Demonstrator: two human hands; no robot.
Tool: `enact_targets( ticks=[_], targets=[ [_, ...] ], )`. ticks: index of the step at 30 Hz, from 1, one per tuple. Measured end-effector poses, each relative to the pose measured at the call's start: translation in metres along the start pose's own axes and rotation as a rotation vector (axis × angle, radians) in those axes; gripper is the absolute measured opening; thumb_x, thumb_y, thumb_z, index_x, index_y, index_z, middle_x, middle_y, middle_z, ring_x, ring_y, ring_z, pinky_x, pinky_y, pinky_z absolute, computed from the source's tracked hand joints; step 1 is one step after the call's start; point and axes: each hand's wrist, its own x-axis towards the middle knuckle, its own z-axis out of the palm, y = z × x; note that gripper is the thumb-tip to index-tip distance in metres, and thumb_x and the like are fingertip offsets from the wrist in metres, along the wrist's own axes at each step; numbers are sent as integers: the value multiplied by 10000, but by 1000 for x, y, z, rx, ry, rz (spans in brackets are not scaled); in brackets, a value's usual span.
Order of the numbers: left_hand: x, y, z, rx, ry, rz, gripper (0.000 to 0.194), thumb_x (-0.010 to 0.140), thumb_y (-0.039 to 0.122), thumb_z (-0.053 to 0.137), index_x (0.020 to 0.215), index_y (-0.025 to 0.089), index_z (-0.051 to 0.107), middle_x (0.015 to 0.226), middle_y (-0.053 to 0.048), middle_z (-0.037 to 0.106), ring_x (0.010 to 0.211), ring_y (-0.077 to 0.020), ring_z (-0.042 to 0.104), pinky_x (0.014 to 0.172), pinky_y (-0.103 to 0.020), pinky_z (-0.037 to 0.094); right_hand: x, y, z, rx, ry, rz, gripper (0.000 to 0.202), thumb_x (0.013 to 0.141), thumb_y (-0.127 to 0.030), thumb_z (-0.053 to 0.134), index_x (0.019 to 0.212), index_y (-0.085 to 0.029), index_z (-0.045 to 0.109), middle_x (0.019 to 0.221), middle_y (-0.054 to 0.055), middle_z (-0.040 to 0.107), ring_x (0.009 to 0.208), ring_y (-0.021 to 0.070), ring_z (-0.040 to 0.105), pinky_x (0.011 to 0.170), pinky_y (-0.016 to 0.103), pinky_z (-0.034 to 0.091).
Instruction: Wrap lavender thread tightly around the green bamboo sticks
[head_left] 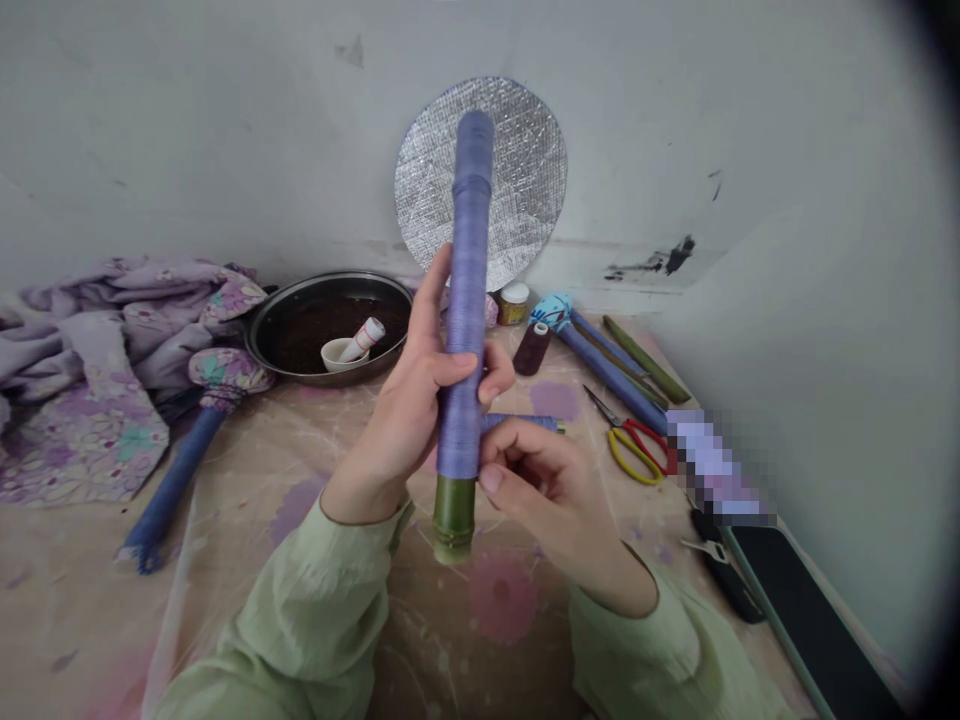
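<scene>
A bamboo stick (465,270) wrapped in blue-purple thread stands upright in the middle, its lower end bare green. My left hand (412,400) grips it around the middle, the index finger stretched along its side. At the lower edge of the wrapping, my right hand (547,490) has its thumb and curled fingers pinched together. A small spool of blue thread (525,423) lies behind the right hand, partly hidden by it; whether the fingers hold thread is too small to tell. Behind the stick, a round silver woven disc (525,160) leans on the wall.
A dark pan (300,375) holding a white cup (337,352) sits back left, near floral cloth (97,400) and a blue-wrapped stick (184,470). At right are a dark thread cone (531,350), scissors (637,445), more sticks (615,375), keys (720,570) and a phone (810,620).
</scene>
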Motion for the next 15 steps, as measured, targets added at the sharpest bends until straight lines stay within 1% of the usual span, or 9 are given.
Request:
enact_targets(
  ticks=[3, 5, 7, 9, 11, 13, 15],
  targets=[
    [0, 2, 1, -35, -51, -16, 885, 782, 219, 666, 1536, 361, 224, 664, 59, 508, 447, -91, 394, 393, -192, 260, 0, 0, 1, 17, -1, -10, 124, 782, -198, 632, 698, -215, 543, 558, -73, 451, 474, 76, 367, 426, 200, 316],
    [0, 2, 2, -50, -77, -25, 865, 804, 216, 640, 1538, 341, 200, 653, 57, 524, 445, -88, 381, 400, -186, 272, 0, 0, 1, 21, 7, -21, 131, 790, -198, 635, 700, -214, 542, 566, -72, 454, 474, 75, 368, 428, 200, 318],
    [0, 3, 3, -61, -89, -28, 829, 814, 213, 618, 1524, 333, 208, 650, 58, 530, 435, -82, 355, 402, -182, 271, 0, 0, 1, 14, 10, -31, 136, 801, -205, 641, 706, -213, 544, 576, -68, 462, 481, 76, 374, 435, 204, 325],
    [0, 2, 5, -60, -83, -28, 770, 817, 223, 616, 1487, 332, 253, 635, 64, 518, 418, -79, 316, 392, -186, 251, 0, 0, 1, 4, 6, -28, 156, 817, -241, 660, 713, -215, 547, 583, -64, 466, 490, 81, 383, 441, 211, 334],
    [0, 0, 6, -52, -54, -21, 655, 810, 259, 638, 1398, 324, 357, 618, 67, 489, 407, -80, 275, 380, -203, 215, -1, 0, 1, -1, 1, -19, 206, 836, -314, 688, 720, -216, 548, 587, -63, 466, 497, 87, 392, 445, 218, 338],
    [-1, -1, 7, -34, -23, -14, 480, 800, 312, 673, 1234, 310, 468, 600, 70, 441, 400, -78, 229, 375, -226, 170, -1, 1, 1, 3, -5, -18, 268, 851, -399, 703, 731, -218, 547, 588, -63, 463, 502, 90, 394, 450, 225, 336],
    [-3, -3, 8, -2, 8, -11, 317, 812, 361, 687, 1065, 292, 510, 591, 71, 382, 405, -76, 188, 384, -247, 132, -1, 3, 1, 4, -15, -22, 306, 864, -453, 700, 742, -218, 547, 591, -64, 461, 509, 92, 392, 457, 229, 335]
  ],
)
